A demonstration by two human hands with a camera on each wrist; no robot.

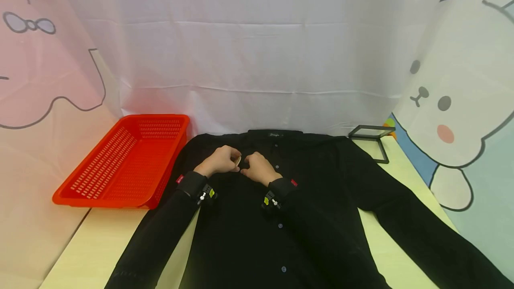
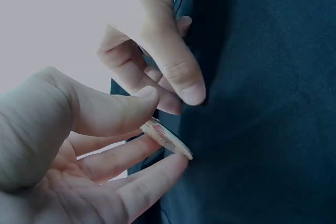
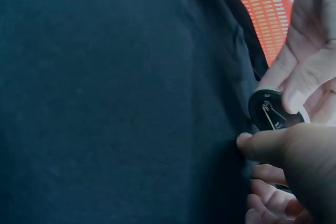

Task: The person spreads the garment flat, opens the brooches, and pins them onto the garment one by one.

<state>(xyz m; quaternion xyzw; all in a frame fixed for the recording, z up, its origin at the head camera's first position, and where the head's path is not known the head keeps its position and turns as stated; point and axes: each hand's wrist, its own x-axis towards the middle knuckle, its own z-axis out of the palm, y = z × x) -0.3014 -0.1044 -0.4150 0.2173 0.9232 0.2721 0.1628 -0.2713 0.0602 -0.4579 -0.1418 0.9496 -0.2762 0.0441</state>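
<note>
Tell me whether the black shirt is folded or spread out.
Spread out. The black shirt lies flat on the table, front up, collar toward the wall, both sleeves stretched outward.

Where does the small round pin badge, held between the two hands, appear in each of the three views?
Head: the pin badge is a pale speck at centre, between the left hand and right hand.
Left wrist: seen edge-on at lower centre, pinched by the left thumb and fingers.
Right wrist: at right, its black back with the pin showing.
Shared landmark: the black shirt.
</note>
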